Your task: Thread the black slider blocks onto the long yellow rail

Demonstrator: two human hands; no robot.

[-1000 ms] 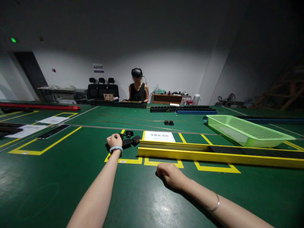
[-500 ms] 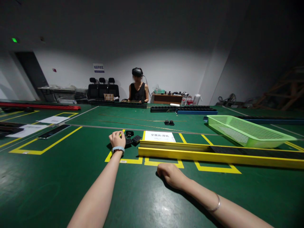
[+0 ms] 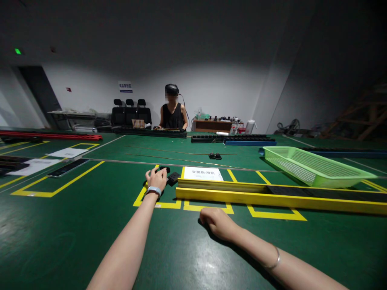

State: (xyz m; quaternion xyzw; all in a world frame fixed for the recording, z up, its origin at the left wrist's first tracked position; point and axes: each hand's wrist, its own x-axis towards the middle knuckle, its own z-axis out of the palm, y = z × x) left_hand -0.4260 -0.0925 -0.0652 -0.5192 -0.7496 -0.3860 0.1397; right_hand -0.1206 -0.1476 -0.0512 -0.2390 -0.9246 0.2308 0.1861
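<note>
My left hand (image 3: 156, 178) reaches over the small black parts at the left end of the yellow rail (image 3: 272, 199), its fingers spread and bent. One black part (image 3: 173, 178) shows just right of the fingers, and another lies partly hidden behind them. Whatever is under the palm is out of sight. Curled on the green table (image 3: 178, 249), my right hand (image 3: 216, 221) rests in front of the rail without touching it; its fingertips are tucked out of view. A dark strip sits in the rail's channel toward the right.
Behind the rail are a printed sheet (image 3: 203, 173) and a light green basket (image 3: 314, 165). Thin rods and two small black parts (image 3: 215, 156) lie farther back. A phone (image 3: 69, 167) is at the left. A person (image 3: 173, 114) sits across the table.
My left hand has shifted right and its fingers have spread over the black parts. My right hand has stayed in place. The person across has leaned slightly left.
</note>
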